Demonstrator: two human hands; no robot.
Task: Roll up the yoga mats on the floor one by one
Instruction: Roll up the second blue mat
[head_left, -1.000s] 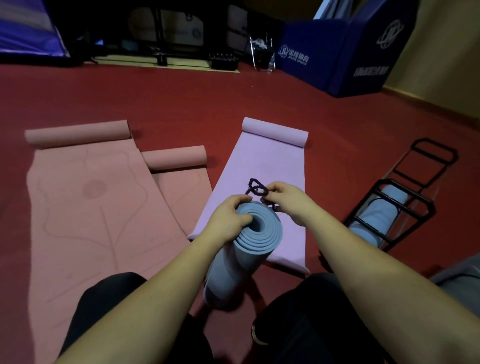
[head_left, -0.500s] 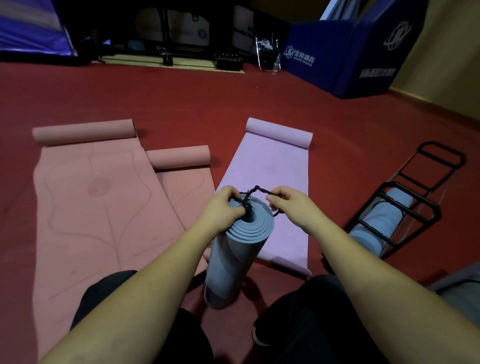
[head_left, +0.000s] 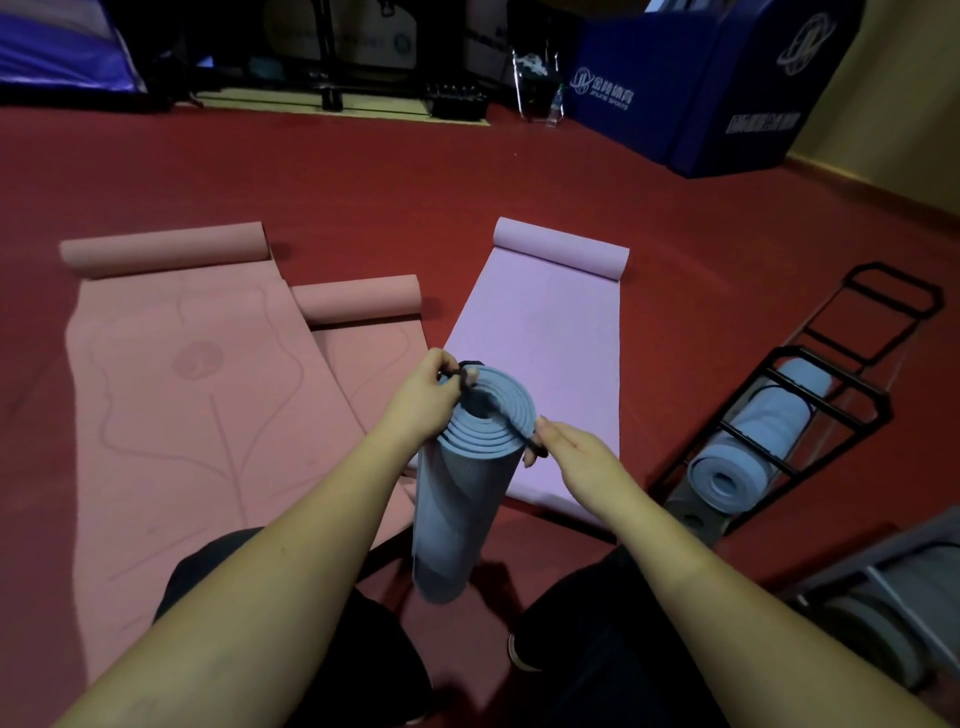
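stretching a dark strap across the top end of a rolled blue mat, the hands sit on opposite sides of the roll. the left hand pinches the strap at the far-left rim, the right hand pinches the other end just off the near-right edge, both clamped on the strap and not touching each other. the blue mat stands upright on the red floor between the person's knees, tilted a little, its spiral end facing up.

the roll seems to be steadied only by the hands at its top. if the strap is pulled sideways rather than down over the roll, the mat could tip or slide out at the base. whether the strap is elastic i cannot tell; if it is, a slipped pinch would let it snap off and the outer layers could spring loose, undoing the roll. a strap seated too near the end might also creep off.

three mats are not yet done: a purple mat and two pink mats lie mostly flat on the floor, each with only its far end curled. a black rack to the right holds another rolled blue mat, so the task looks under halfway.
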